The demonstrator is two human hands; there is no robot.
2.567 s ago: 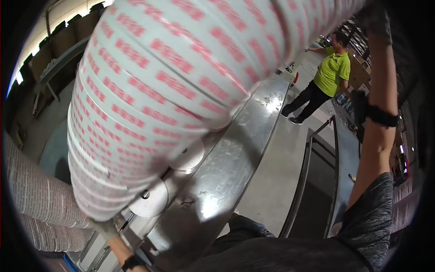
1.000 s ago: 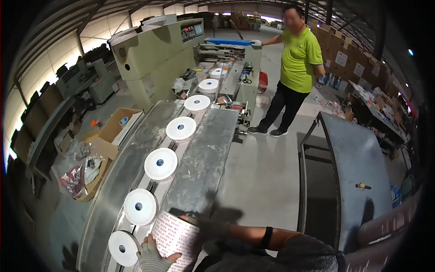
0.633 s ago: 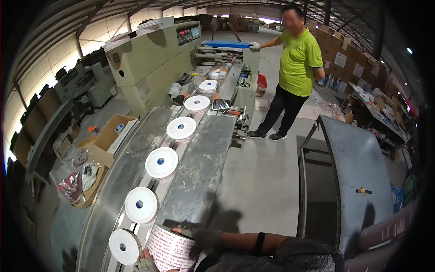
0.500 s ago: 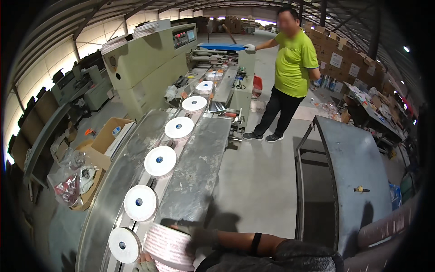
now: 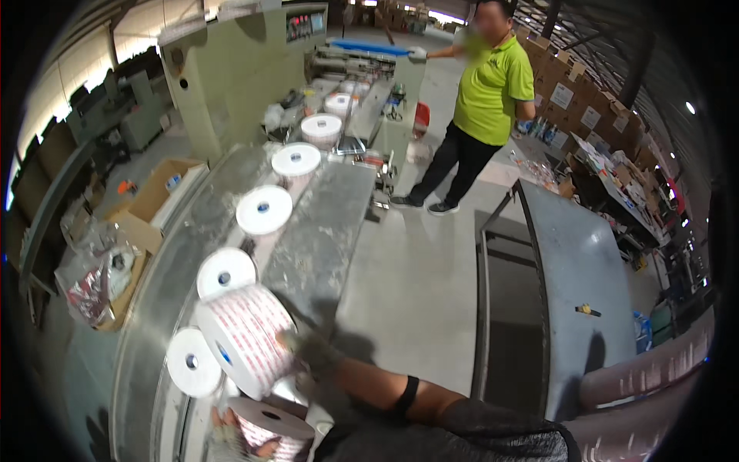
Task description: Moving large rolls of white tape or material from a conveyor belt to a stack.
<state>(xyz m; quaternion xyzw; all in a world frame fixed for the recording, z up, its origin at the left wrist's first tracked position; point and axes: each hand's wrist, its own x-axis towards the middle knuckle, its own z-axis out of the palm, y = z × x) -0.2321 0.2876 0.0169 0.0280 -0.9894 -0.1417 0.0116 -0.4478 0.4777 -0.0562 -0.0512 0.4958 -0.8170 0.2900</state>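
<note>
A wide white roll with red print (image 5: 250,339) is tilted up over the conveyor line, its blue-cored end facing left. Against its right side presses my right hand (image 5: 312,350), in a grey glove with bare fingertips, closed on the roll's edge. Lower down, my left hand (image 5: 227,435), also gloved, wraps round a second printed roll (image 5: 269,420) with a dark core hole. Just left of the tilted roll lies a white disc-shaped roll (image 5: 194,362). Another white roll (image 5: 226,273) sits right behind it.
More white rolls (image 5: 264,208) line the conveyor toward a pale green machine (image 5: 239,85). A person in a yellow-green shirt (image 5: 493,92) stands beyond, one gloved hand on a blue panel (image 5: 369,48). Open cartons (image 5: 158,200) stand left; a metal table (image 5: 577,262) stands right.
The printed roll has been lifted and tipped leftward by my right hand. A second roll now shows in my left hand. The whole view has shifted slightly.
</note>
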